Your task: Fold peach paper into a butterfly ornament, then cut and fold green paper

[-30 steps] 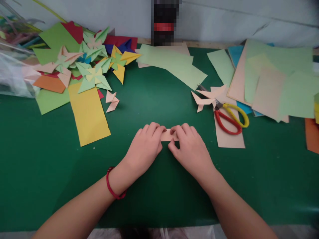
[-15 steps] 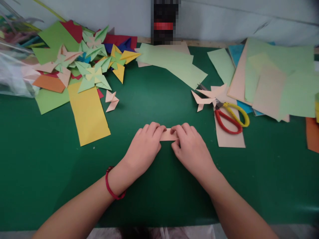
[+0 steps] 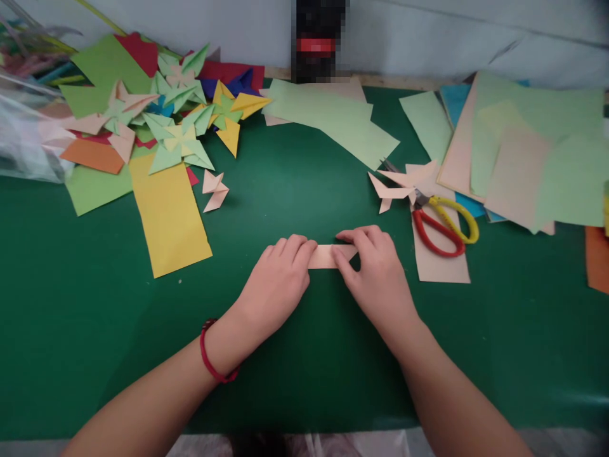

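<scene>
A narrow folded strip of pale pink paper (image 3: 323,257) lies flat on the green tabletop between my hands. My left hand (image 3: 280,273) presses on the strip's left end, its fingers closed together over it and hiding that end. At the right end, the thumb of my right hand (image 3: 373,266) touches the paper, while the index finger is stretched out above it, apart from the thumb. A slanted corner shows at the strip's right end. To the right, scissors (image 3: 438,222) with one red and one yellow handle rest on a pale pink sheet (image 3: 440,270).
Folded paper pinwheel shapes (image 3: 181,143) and coloured sheets pile up at the back left, beside a clear plastic bag (image 3: 28,139). A yellow sheet (image 3: 171,222) and a small pink folded piece (image 3: 216,190) lie nearer. Light green sheets (image 3: 571,158) are stacked at the right.
My right hand has shifted right and opened, its index finger lifting off the strip and stretching out. More of the strip's right end shows. My left hand stays on its end.
</scene>
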Tool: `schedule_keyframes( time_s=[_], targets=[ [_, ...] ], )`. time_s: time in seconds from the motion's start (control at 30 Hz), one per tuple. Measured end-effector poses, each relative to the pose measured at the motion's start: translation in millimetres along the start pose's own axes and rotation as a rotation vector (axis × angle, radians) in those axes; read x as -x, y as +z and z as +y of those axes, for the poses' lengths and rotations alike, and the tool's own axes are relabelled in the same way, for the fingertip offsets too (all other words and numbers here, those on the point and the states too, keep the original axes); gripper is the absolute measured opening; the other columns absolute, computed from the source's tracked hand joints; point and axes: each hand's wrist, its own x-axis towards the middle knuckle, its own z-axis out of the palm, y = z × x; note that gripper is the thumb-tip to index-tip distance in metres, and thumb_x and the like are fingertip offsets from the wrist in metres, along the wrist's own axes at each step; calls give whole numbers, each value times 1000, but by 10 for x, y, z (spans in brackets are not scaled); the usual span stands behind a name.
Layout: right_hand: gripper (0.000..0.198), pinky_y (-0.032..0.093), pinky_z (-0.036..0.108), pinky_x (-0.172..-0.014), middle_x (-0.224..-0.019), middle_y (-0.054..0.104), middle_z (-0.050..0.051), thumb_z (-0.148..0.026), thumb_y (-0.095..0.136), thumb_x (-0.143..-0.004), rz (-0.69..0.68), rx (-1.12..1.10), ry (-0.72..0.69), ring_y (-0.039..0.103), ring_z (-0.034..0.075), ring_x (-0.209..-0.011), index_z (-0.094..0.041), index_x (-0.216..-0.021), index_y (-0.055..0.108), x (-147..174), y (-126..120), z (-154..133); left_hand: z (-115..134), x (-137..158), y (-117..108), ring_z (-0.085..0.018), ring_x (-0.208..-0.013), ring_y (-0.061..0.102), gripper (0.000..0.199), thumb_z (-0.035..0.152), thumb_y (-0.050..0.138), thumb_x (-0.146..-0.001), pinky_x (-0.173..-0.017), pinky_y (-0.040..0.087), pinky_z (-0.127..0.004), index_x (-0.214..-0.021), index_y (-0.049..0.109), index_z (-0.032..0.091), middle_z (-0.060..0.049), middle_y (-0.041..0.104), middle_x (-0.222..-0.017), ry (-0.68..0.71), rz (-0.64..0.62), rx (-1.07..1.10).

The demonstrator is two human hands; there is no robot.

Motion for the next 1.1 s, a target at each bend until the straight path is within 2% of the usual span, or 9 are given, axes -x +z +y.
schedule_keyframes(
  time_s=[0.17, 0.33, 0.43, 0.67, 0.87, 1.1],
  targets=[
    [16, 43, 35, -76, -95, 58, 10, -26, 47, -89, -29, -1, 31, 53, 22, -87, -18, -96, 58, 7, 1, -9, 19, 10, -30, -25, -97, 51, 32, 19, 49, -82, -80, 44, -38, -113, 47, 13, -11, 54, -110, -32, 22, 71],
    [14, 42, 28, -63, -74, 58, 3, -28, 48, -89, -125, -126, 110, 54, 16, -69, -19, -90, 57, -10, -35, 3, 16, 25, -38, -24, -99, 51, 31, 13, 50, -78, -80, 44, -37, -109, 49, 16, -9, 55, -110, -37, 49, 135],
    [14, 41, 26, -60, -73, 59, 1, -31, 51, -87, -159, -205, 148, 54, 13, -65, -20, -86, 59, -17, -62, 13, 15, 32, -41, -24, -104, 50, 34, 11, 49, -79, -84, 43, -38, -113, 47, 15, -10, 55, -113, -29, 70, 146],
    [7, 41, 24, -60, -74, 60, -1, -25, 57, -83, -191, -254, 125, 54, 12, -66, -20, -82, 60, -26, -69, 41, 11, 30, -53, -23, -97, 51, 17, 10, 47, -80, -78, 43, -35, -95, 53, 16, -9, 55, -106, -8, 48, 125],
    [6, 41, 24, -62, -76, 61, -1, -25, 58, -83, -244, -309, 115, 54, 11, -67, -20, -81, 62, -27, -89, 33, -6, 38, -37, -21, -91, 51, 11, 9, 46, -82, -74, 42, -34, -87, 53, 16, -7, 56, -104, 60, 29, 93],
    [8, 42, 25, -65, -77, 61, 0, -27, 58, -83, -289, -366, 120, 54, 12, -69, -20, -83, 63, -43, -100, 41, -31, 27, -30, -20, -93, 52, 11, 10, 45, -87, -84, 43, -36, -90, 54, 15, -8, 57, -105, 186, 57, 107]
  ],
)
